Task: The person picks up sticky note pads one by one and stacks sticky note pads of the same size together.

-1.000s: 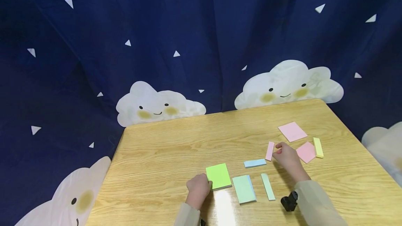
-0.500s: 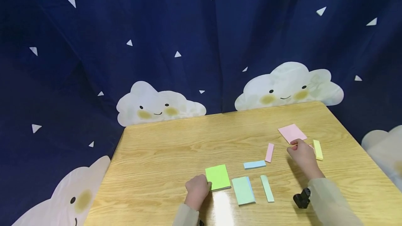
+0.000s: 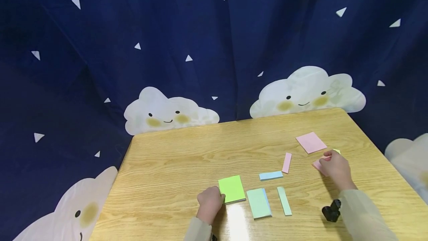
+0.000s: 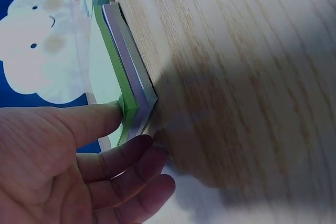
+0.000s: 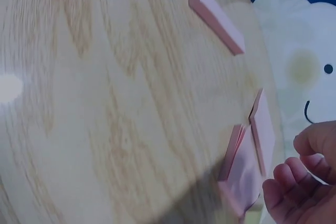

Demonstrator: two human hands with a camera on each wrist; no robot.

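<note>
Sorting sticky-note pads: left hand steadies the stack, right hand over the pink ones

Left hand (image 3: 210,201) pinches the near-left corner of the lime-green pad (image 3: 231,189), thumb at its edge; lilac and grey layers show beneath. Right hand (image 3: 337,167), fingers loosely bent and nothing visible in them, is over the angular pink pad (image 5: 242,169) and mostly covers the yellow pad (image 3: 337,151); contact can't be told.

Step looks like a reach for a pad at right; next move likely calls for a thumb-and-finger pinch on a thin edge. Angular pink pad's sheets fan apart at one side, so loose leaves could slip.

Further out: flat square pink pad (image 3: 311,142), narrow pink strip pad (image 3: 287,163), blue strip pad (image 3: 271,175), pale green strip pad (image 3: 284,201), blue-edged mint pad (image 3: 259,203). All matte paper on a smooth wood-grain worktop (image 3: 174,159).
</note>
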